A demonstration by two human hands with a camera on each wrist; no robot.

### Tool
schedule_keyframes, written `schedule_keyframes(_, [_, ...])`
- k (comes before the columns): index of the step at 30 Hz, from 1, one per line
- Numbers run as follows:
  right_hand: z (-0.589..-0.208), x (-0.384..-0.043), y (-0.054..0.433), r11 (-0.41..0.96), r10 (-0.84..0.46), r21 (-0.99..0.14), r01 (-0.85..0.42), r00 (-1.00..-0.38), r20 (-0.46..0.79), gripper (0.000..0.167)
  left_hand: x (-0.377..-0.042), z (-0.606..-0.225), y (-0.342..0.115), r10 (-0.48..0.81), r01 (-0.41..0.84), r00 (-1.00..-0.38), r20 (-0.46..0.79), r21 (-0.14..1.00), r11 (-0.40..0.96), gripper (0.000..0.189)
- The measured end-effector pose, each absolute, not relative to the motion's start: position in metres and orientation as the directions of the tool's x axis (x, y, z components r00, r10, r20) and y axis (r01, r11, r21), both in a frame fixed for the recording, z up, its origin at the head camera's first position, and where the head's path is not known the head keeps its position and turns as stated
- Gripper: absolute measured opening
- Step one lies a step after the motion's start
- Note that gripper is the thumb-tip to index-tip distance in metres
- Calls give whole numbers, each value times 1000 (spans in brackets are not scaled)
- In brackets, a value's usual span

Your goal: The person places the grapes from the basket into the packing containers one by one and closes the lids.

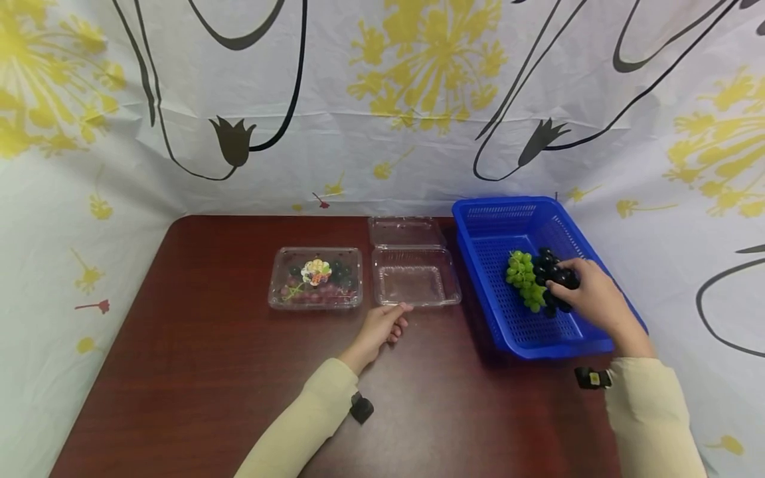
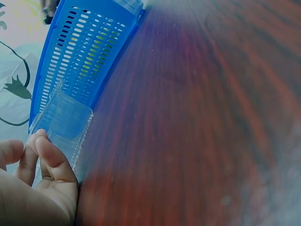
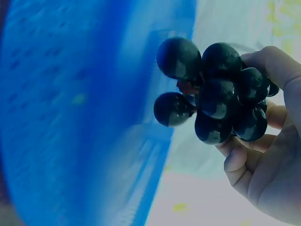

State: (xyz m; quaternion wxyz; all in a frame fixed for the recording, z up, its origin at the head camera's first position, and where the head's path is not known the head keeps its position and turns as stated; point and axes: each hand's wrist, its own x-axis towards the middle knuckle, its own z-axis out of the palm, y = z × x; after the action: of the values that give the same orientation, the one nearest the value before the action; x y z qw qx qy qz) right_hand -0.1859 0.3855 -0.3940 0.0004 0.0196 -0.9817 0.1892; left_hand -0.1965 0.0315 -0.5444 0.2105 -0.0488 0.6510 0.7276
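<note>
In the head view my right hand (image 1: 593, 297) grips a bunch of black grapes (image 1: 545, 262) over the blue basket (image 1: 491, 302). The right wrist view shows these dark, glossy grapes (image 3: 219, 99) with my thumb on one side and fingers on the other. A bunch of green grapes (image 1: 522, 275) is in the basket, just left of the black ones. My left hand (image 1: 376, 333) pinches the front rim of an open clear plastic box (image 1: 416, 275), its hinged lid (image 1: 406, 232) laid back behind it. The left wrist view has the thumb and fingertips at that box's edge (image 2: 70, 117).
A closed clear box (image 1: 348, 302) with dark and reddish grapes inside and a round fruit sticker on its lid sits left of the open box. The basket stands at the right edge of the dark red table (image 1: 197, 358). A patterned cloth (image 1: 335, 153) hangs behind.
</note>
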Motion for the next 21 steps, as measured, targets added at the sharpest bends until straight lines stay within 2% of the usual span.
schedule_keyframes(7, [-365,-194,338,903,-180,-386,-187,-982,54,51,-198,-547,32,256,-376,-903,-345,923,-82,37])
schedule_keyframes(13, [-350,-202,299,899,-308,-305,-313,-949,66,43,-197,-545,31,255,-381,-902,-348,920,-94,35])
schedule_keyframes(21, [-352,-217,257,878,-434,-222,-424,-901,2,40,-196,-544,31,248,-376,-907,-341,920,-109,35])
